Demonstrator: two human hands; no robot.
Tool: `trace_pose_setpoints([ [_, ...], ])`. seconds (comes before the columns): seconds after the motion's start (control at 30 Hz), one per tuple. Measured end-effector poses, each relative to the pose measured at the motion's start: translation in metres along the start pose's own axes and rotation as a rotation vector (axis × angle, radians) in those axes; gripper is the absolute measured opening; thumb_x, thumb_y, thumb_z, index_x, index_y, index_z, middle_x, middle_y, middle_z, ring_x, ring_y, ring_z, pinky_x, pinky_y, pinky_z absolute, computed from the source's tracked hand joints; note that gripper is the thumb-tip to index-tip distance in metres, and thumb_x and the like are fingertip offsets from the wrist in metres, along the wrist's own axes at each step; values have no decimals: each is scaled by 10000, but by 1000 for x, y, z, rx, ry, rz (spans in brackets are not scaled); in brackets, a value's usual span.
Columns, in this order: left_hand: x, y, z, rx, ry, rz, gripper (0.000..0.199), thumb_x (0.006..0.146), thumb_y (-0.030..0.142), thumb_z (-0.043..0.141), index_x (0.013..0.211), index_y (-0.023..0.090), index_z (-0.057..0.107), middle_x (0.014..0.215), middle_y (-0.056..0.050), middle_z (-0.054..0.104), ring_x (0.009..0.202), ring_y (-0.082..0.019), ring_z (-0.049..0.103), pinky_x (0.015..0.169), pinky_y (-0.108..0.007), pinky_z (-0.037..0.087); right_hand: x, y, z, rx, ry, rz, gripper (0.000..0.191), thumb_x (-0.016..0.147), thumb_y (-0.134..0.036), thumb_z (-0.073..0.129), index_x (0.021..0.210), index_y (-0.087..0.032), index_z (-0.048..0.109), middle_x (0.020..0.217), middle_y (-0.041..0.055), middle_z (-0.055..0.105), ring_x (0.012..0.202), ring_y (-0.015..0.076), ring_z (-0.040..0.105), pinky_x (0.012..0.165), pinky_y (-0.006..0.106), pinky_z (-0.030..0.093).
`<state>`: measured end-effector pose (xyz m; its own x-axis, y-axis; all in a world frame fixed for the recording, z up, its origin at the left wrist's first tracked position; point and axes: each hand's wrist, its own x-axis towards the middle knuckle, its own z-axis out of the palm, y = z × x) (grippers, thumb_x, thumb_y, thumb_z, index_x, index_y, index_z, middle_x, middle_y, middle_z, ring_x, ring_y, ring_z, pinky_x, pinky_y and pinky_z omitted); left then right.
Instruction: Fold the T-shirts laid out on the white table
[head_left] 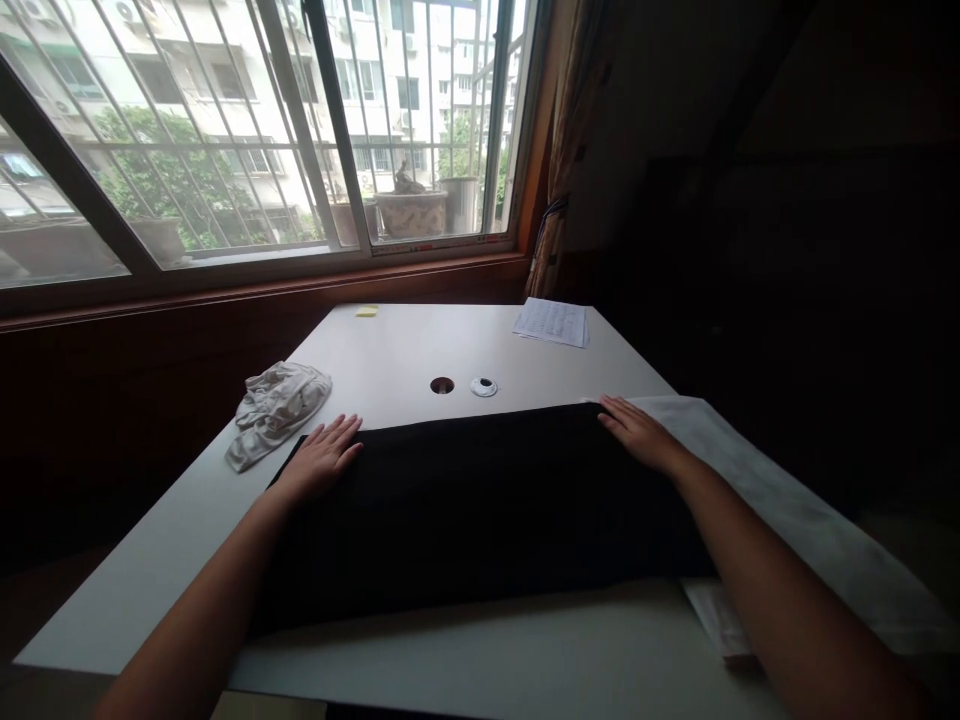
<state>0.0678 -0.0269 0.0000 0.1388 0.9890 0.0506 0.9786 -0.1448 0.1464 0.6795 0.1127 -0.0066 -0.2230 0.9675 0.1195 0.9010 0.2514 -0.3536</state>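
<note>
Bare forearms (pixel 202 590) reach over black cloth (pixel 480 510) spread on the white table (pixel 405 345); left hand (pixel 324 455) and right hand (pixel 637 432) lie palm-down near its far corners, fingers extended, pinching nothing, seemingly to hold it flat

Matt black cloth on a smooth white tabletop

The black cloth (pixel 480 510) looks dull and fairly flat – the tabletop (pixel 390 350) beneath is smooth, with a soft sheen. The grey-white rag (pixel 281 400) is crumpled, soft fabric; the sheets (pixel 553 322) are plain matt paper. The round cover (pixel 484 386) looks like plastic, the sill (pixel 450 270) like reddish wood – the white sheet (pixel 742 465) could be cloth or plastic.
</note>
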Motion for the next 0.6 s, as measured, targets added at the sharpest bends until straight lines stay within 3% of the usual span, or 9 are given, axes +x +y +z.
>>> trace_pose_setpoints([
  [0.4, 3, -22, -3, -41, 5, -84, 621, 1041, 522, 284, 1586, 228, 336, 1656, -39, 303, 1558, -254, 196, 1251, -486, 161, -4, 36, 4, 109, 123, 74, 540, 959, -501, 418, 1395, -236, 595, 1568, 72, 469, 1455, 322, 410, 1238, 513, 285],
  [0.5, 3, -28, 1, -83, 69, -86, 605, 1029, 528, 317, 1536, 221, 438, 1617, -52, 400, 1527, -259, 292, 1245, -466, 211, -5, 41, 2, 71, 147, 71, 509, 966, -445, 400, 1359, -203, 616, 1511, 101, 536, 1416, 320, 465, 1212, 497, 332],
  [0.6, 1, -33, 3, -144, 216, -82, 555, 1009, 530, 372, 1409, 214, 590, 1484, -82, 576, 1413, -267, 468, 1202, -435, 320, -5, 43, -1, -81, 177, 73, 503, 968, -401, 378, 1331, -167, 636, 1420, 139, 607, 1372, 331, 495, 1181, 505, 342],
])
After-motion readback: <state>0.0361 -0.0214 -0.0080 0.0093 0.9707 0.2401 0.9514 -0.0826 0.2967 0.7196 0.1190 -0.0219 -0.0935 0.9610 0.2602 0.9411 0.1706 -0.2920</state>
